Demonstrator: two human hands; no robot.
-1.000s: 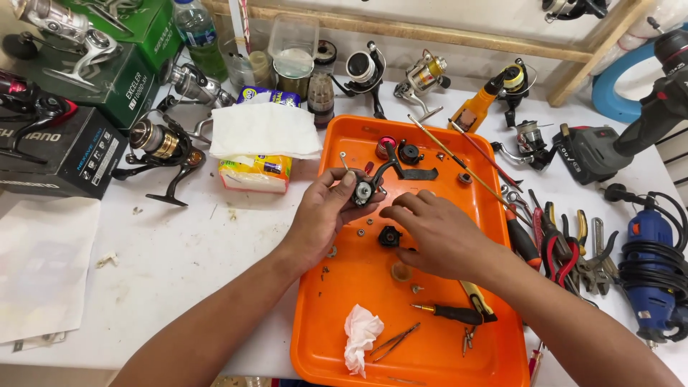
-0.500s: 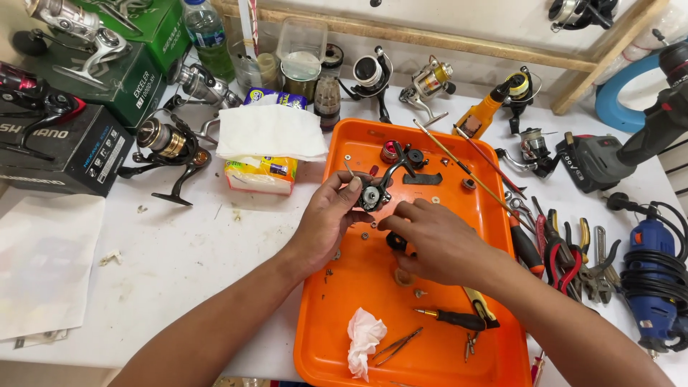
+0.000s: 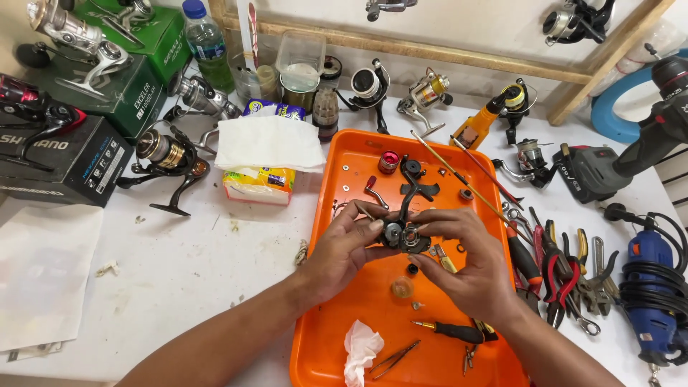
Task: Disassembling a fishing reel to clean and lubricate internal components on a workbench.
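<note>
**Both hands close on the reel body over the orange tray**

Since half a second ago, our hands have drawn lower and nearer to us over the orange tray [image 3: 337, 315], bringing the dark reel body [image 3: 403, 235] with them. Our left hand [image 3: 344, 247] has its grip shut on the reel body from the left, thumb on top; our right hand [image 3: 476, 265] has its grip closed around the right side, fingertips at the exposed round gear. We judge this a disassembly or inspection step on the open mechanism. The next move seems to call for a steady left hold while the right fingertips work a small part without dropping it.

Left of the tray sits a yellow tissue pack [image 3: 258, 183] with a white sheet pulled up. Farther left of the tray lie a black box [image 3: 68, 161] and, behind it, a green box [image 3: 140, 79], both rectangular with printed lettering. A clear bottle with a blue cap [image 3: 204, 36] stands beyond the tray's far-left corner.
</note>
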